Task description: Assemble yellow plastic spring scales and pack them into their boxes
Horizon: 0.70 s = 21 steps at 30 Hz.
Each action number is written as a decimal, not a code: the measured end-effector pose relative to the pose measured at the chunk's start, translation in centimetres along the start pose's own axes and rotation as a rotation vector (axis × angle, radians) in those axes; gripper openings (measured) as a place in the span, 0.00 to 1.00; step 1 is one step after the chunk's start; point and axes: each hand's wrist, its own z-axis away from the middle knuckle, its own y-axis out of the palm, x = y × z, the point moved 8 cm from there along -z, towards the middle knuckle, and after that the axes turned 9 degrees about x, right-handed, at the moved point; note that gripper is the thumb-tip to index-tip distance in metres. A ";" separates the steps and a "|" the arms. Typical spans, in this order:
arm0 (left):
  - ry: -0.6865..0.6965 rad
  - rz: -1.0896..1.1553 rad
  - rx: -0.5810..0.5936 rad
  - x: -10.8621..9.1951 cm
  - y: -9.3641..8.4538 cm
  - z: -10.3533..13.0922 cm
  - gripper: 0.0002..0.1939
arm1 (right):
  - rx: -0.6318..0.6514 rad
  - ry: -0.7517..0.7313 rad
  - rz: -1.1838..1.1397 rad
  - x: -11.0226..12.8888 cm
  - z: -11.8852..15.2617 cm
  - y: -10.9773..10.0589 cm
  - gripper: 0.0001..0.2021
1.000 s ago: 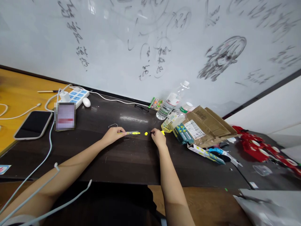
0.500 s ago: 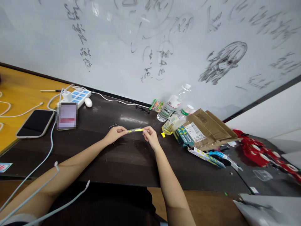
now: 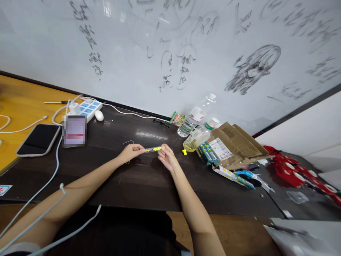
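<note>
A slim pen-like tube (image 3: 149, 150), clear with yellow parts, is held nearly level between my two hands above the dark table. My left hand (image 3: 131, 153) pinches its left end between thumb and fingertips. At the yellow right end, my right hand (image 3: 167, 156) has its fingers curled and fingertips closed on the tip; the palm side faces partly up. Under and behind the left wrist lies a thin wire-like loop (image 3: 128, 142), partly hidden. A small yellow piece (image 3: 184, 152) rests on the table to the right of my right hand.
Right of my hands stand a water bottle (image 3: 188, 122), a bottle of yellow liquid (image 3: 191, 141) and a cardboard box (image 3: 237, 145). Glasses (image 3: 161, 123) lie near the whiteboard (image 3: 119, 53). Leftward are a phone (image 3: 38, 140), a power strip (image 3: 90, 106) and cables crossing my left forearm.
My right hand has turned, showing more of its palm, and its lower fingers have shifted slightly left. More of the tube's yellow end shows. My left hand keeps its pinch.
</note>
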 end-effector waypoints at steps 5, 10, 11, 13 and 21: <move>-0.020 -0.028 0.011 0.0 0.1 0.1 0.22 | -0.006 0.017 0.004 -0.3 0.1 0.0 0.14; -0.005 -0.039 -0.005 0.2 -0.1 -0.1 0.21 | -0.032 0.012 0.061 -0.2 0.0 0.3 0.16; -0.001 -0.047 -0.011 0.3 -0.2 -0.2 0.21 | -0.033 0.010 0.086 0.0 -0.1 0.3 0.15; 0.005 -0.068 -0.035 0.3 -0.5 -0.2 0.21 | -0.077 -0.008 0.190 0.9 -0.1 -0.5 0.14; 0.023 -0.144 -0.081 0.7 -1.2 -0.3 0.20 | -0.605 0.259 1.448 5.7 2.9 -7.2 0.05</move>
